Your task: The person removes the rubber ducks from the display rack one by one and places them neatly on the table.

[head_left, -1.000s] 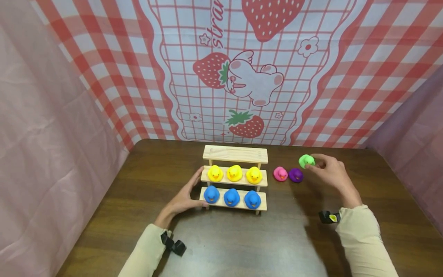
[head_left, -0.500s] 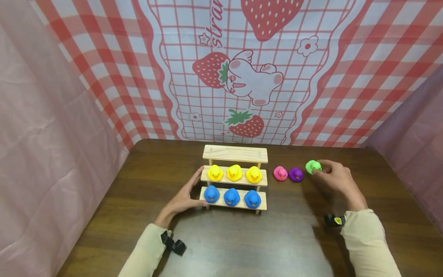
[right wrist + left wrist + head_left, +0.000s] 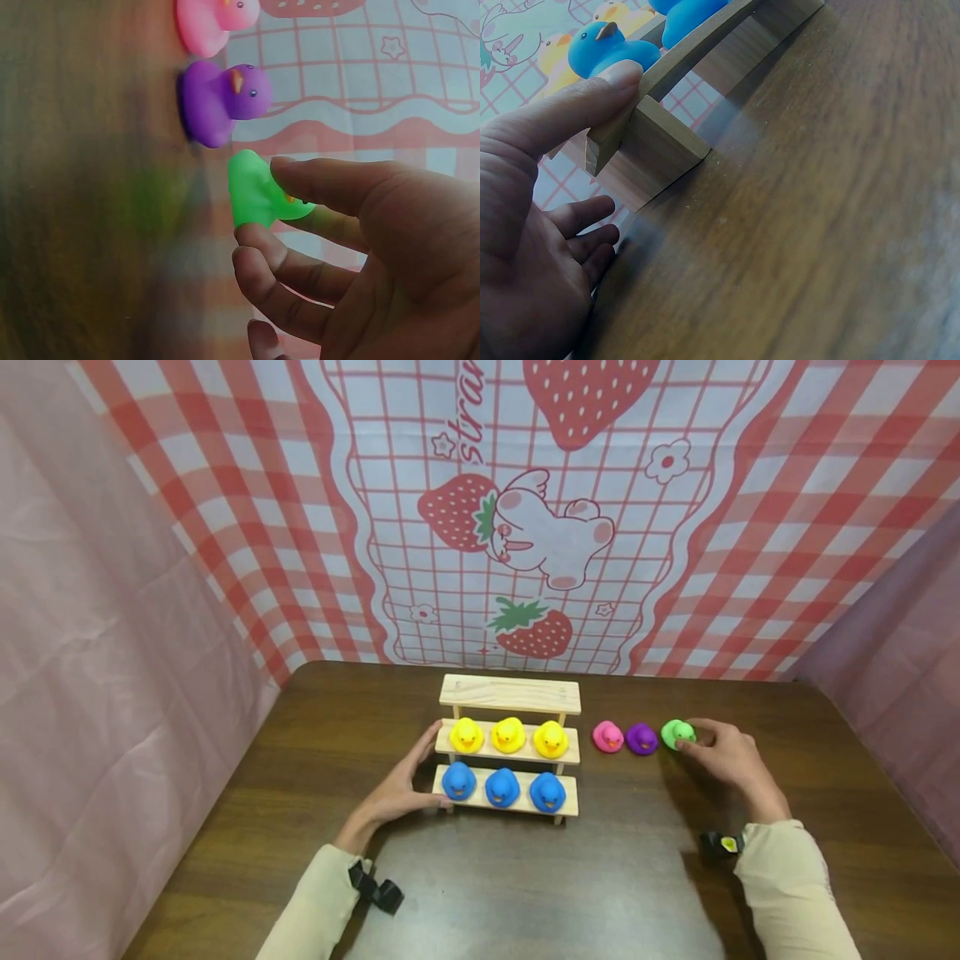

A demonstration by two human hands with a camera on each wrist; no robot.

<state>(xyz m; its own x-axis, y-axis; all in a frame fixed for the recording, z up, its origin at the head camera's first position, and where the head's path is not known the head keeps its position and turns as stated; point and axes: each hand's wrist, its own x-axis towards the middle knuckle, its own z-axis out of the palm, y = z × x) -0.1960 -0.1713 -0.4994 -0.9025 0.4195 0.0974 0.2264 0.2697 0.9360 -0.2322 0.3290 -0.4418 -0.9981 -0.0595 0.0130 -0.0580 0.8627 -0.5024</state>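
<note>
A three-tier wooden display stand (image 3: 510, 695) bears several yellow rubber ducks (image 3: 508, 736) on its middle shelf and several blue rubber ducks (image 3: 502, 787) on the lowest. At the stand's left end my left hand (image 3: 396, 787) spreads its thumb and fingers. In the left wrist view, the thumb (image 3: 592, 97) lies on the lowest shelf's end beside a blue duck (image 3: 611, 51), with the lower fingers loose. My right hand (image 3: 729, 758) pinches a green rubber duck (image 3: 677, 734) between thumb and fingers, close over the table; its face is partly hidden behind the thumb in the right wrist view.
A pink rubber duck (image 3: 607, 737) and a purple rubber duck (image 3: 642, 739) stand side by side on the brown table (image 3: 540, 885), between stand and green duck. A strawberry-print cloth (image 3: 555, 527) hangs behind the table. A pink curtain (image 3: 135, 652) closes off the left.
The right hand has carried the green duck a little to the right and lowered it level with the purple duck. My left hand and the stand have stayed in place.
</note>
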